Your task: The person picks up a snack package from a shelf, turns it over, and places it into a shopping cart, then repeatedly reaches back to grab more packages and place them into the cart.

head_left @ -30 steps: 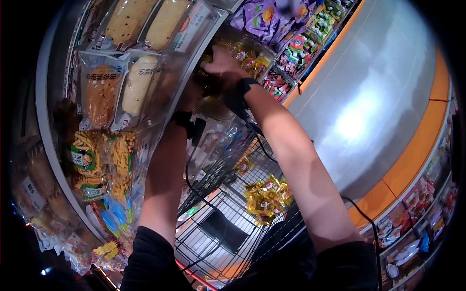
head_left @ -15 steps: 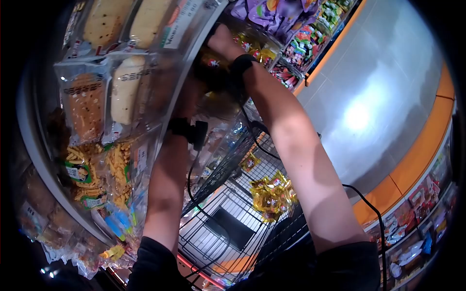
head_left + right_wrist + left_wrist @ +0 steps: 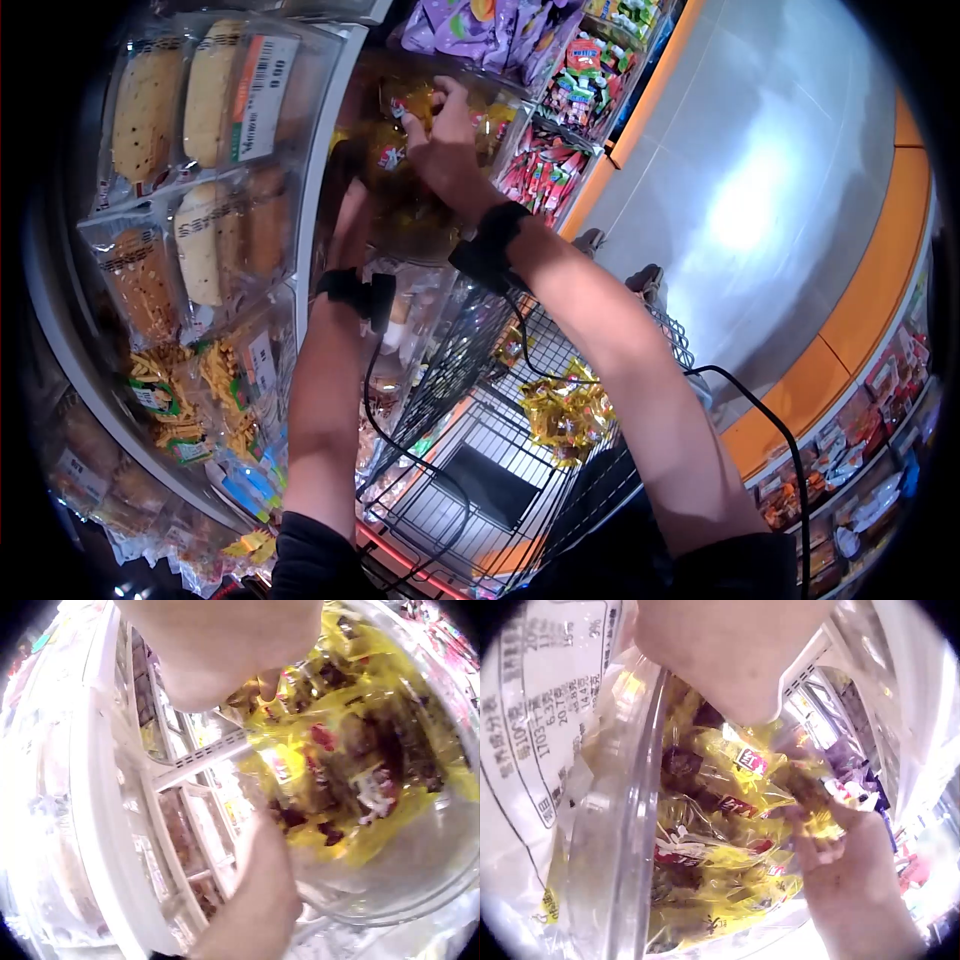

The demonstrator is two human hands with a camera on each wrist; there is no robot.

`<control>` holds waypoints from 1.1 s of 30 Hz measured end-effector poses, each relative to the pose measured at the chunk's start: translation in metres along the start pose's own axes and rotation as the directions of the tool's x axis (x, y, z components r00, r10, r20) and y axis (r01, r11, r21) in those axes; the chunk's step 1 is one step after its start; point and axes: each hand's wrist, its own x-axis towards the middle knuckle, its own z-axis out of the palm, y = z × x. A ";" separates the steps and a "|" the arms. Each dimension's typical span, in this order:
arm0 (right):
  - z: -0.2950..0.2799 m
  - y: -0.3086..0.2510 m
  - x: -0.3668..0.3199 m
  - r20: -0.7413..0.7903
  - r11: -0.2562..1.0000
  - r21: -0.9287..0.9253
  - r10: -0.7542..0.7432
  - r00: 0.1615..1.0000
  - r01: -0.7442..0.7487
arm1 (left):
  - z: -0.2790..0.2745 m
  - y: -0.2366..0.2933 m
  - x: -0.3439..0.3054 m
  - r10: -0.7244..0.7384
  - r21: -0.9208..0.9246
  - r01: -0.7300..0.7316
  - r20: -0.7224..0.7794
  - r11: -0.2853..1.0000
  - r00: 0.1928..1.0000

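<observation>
From the head view, a grey tiled floor leaves the aisle open on the right, with snack shelves along both sides. A wire trolley stands hard against the near shelf, and a heap of yellow packets lies in it. Above the trolley, a clear tub on the shelf is full of yellow-wrapped sweets.

From the left wrist, the left hand is close against the tub's wall. I cannot tell whether its fingers are curled.

From the right wrist, the right hand is inside the tub, its fingers pinching a few sweets above the pile.
</observation>
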 end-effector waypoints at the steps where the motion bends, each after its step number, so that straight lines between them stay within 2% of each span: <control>1: -0.004 0.009 -0.007 -0.015 0.999 -0.042 -0.020 1.000 0.019 | -0.006 -0.022 0.010 -0.059 0.081 0.059 -0.012 0.995 0.998; 2: -0.006 0.019 -0.015 -0.031 0.996 -0.083 -0.039 0.999 0.036 | -0.009 -0.043 0.017 -0.116 0.163 0.118 -0.027 0.980 0.993; 3: -0.006 0.034 -0.020 -0.077 0.983 -0.157 -0.105 0.991 0.092 | -0.007 -0.064 0.021 -0.314 0.024 0.315 -0.046 0.949 0.948; 4: -0.008 0.033 -0.024 -0.011 0.985 -0.147 -0.092 0.996 0.090 | -0.007 -0.046 0.010 -0.231 0.137 0.242 -0.093 0.960 0.969; 5: -0.012 0.028 -0.025 0.054 0.986 -0.137 -0.085 0.995 0.092 | -0.002 -0.005 -0.006 -0.138 0.250 0.167 -0.127 0.954 0.982; 7: -0.015 0.024 -0.028 0.153 0.990 -0.125 -0.052 0.987 0.072 | -0.004 -0.006 -0.007 -0.059 0.379 0.100 -0.117 0.920 0.991; 8: -0.017 0.023 -0.029 0.160 0.987 -0.126 -0.081 0.984 0.101 | -0.012 -0.048 0.007 -0.078 0.397 0.106 -0.085 0.911 0.993; 11: -0.018 0.023 -0.029 0.175 0.977 -0.087 -0.179 0.968 0.196 | -0.016 -0.062 0.015 -0.046 0.423 0.079 -0.086 0.903 0.995; 14: -0.018 0.024 -0.030 0.144 0.973 -0.019 -0.225 0.964 0.230 | -0.017 -0.051 0.010 0.171 0.465 -0.107 -0.097 0.879 0.981; 16: -0.014 0.028 -0.030 0.136 0.978 -0.001 -0.208 0.968 0.210 | -0.005 -0.005 -0.004 0.339 0.458 -0.262 -0.094 0.849 0.936; 17: -0.013 0.028 -0.029 0.151 0.972 -0.004 -0.233 0.961 0.237 | 0.001 0.016 -0.014 0.358 0.393 -0.284 -0.126 0.874 0.925; 20: -0.017 0.029 -0.030 0.195 0.955 -0.041 -0.280 0.940 0.293 | 0.013 0.041 -0.014 0.335 0.242 -0.311 -0.066 0.919 0.940; 21: -0.019 0.029 -0.031 0.215 0.950 -0.066 -0.285 0.934 0.305 | 0.019 0.058 -0.017 0.232 0.136 -0.225 -0.033 0.965 0.972; 22: -0.021 0.026 -0.029 0.237 0.943 -0.084 -0.295 0.925 0.323 | 0.027 0.060 -0.013 0.176 0.107 -0.169 -0.060 0.980 0.983; 24: -0.019 0.020 -0.030 0.266 0.949 -0.042 -0.289 0.920 0.311 | 0.037 0.064 -0.006 0.204 0.170 -0.195 -0.037 0.966 0.978; 26: -0.020 0.018 -0.028 0.259 0.945 -0.054 -0.298 0.919 0.322 | 0.043 0.064 -0.003 0.154 -0.060 -0.155 -0.029 0.986 0.988; 27: -0.018 0.015 -0.026 0.200 0.944 -0.038 -0.314 0.928 0.327 | 0.046 0.063 0.004 0.139 -0.177 -0.139 -0.016 0.974 0.990; 30: -0.024 0.011 -0.023 0.404 0.995 0.036 -0.097 0.910 0.089 | 0.043 0.057 0.015 0.049 -0.329 -0.043 0.010 0.943 0.999; 31: -0.021 0.017 -0.024 0.381 0.973 0.000 -0.215 0.899 0.232 | 0.040 0.057 0.014 0.028 -0.334 -0.024 0.005 0.942 1.000; 33: -0.013 0.018 -0.027 0.234 0.980 0.103 -0.192 0.953 0.173 | 0.037 0.054 0.014 -0.035 -0.428 0.053 0.049 0.902 0.998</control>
